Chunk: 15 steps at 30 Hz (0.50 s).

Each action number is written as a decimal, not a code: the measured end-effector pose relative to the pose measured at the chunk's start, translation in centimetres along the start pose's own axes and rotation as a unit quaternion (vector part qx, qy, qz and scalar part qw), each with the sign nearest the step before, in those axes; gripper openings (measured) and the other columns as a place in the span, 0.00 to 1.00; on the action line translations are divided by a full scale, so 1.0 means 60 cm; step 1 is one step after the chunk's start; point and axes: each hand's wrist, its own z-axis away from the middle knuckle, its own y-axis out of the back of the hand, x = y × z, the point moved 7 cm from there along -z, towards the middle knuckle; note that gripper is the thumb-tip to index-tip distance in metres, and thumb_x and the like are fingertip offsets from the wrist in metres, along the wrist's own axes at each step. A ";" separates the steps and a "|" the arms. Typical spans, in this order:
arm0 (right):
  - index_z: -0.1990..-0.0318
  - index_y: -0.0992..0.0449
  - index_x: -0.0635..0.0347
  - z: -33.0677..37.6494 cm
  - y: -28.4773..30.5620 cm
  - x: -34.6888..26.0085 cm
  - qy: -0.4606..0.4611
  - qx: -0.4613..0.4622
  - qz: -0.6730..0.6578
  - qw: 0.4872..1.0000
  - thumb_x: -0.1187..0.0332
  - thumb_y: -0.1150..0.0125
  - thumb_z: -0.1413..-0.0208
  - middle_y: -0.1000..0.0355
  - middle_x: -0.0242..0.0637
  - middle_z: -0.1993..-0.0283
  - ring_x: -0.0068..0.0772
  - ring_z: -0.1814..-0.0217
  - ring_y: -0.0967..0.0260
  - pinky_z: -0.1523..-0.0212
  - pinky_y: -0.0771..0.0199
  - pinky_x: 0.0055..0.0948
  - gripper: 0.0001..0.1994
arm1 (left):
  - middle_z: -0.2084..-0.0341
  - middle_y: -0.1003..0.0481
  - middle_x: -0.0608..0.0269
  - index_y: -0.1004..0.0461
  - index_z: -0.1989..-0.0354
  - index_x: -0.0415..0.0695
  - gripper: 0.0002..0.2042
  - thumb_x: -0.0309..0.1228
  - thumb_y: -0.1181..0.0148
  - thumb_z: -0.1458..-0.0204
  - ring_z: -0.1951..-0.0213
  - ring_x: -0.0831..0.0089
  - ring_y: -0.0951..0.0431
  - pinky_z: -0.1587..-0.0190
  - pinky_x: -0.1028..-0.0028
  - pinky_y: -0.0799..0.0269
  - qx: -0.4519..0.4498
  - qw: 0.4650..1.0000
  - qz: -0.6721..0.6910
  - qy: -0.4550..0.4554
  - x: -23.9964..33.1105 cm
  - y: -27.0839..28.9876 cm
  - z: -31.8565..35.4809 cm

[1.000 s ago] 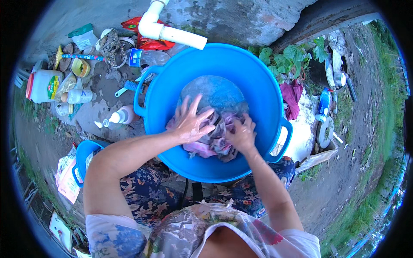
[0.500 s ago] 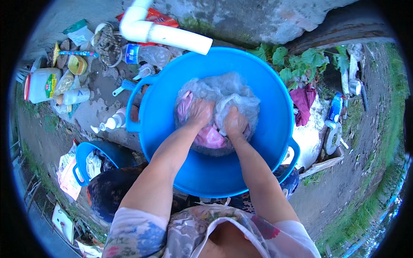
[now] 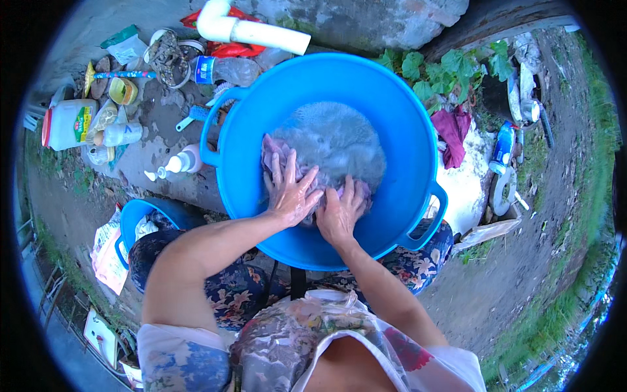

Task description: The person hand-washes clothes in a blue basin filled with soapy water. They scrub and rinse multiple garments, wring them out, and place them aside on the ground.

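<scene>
A big blue two-handled tub (image 3: 408, 166) stands in front of me with cloudy, sudsy water (image 3: 339, 134) in its bottom. Wet pinkish-purple cloth (image 3: 273, 149) lies at the near and left side of the water, partly under my hands. My left hand (image 3: 292, 195) rests on this cloth with its fingers spread. Beside it, my right hand (image 3: 341, 210) presses on the cloth's right part, fingers stretched out and apart. The cloth below both palms is hidden.
A white pipe (image 3: 261, 34) hangs over the far rim. Left are a blue brush (image 3: 198, 115), a pump bottle (image 3: 186, 160), a plastic jug (image 3: 68, 124) and a smaller blue bucket (image 3: 134, 215) with clothes. A maroon cloth (image 3: 450, 134) and blue bottle (image 3: 503, 147) lie right.
My hands have come nearer to me and opened from their grip on the cloth. The greyish bundle has sunk or spread out, and more cloudy water shows.
</scene>
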 end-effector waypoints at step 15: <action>0.62 0.25 0.55 -0.238 -0.077 0.094 -0.069 -0.160 -0.104 0.979 0.59 0.50 0.46 0.27 0.37 0.64 0.37 0.59 0.30 0.56 0.33 0.39 0.13 | 0.54 0.29 0.53 0.22 0.63 0.48 0.14 0.42 0.47 0.49 0.46 0.54 0.36 0.46 0.55 0.40 0.013 0.999 -0.051 -0.002 -0.072 -0.108 -0.259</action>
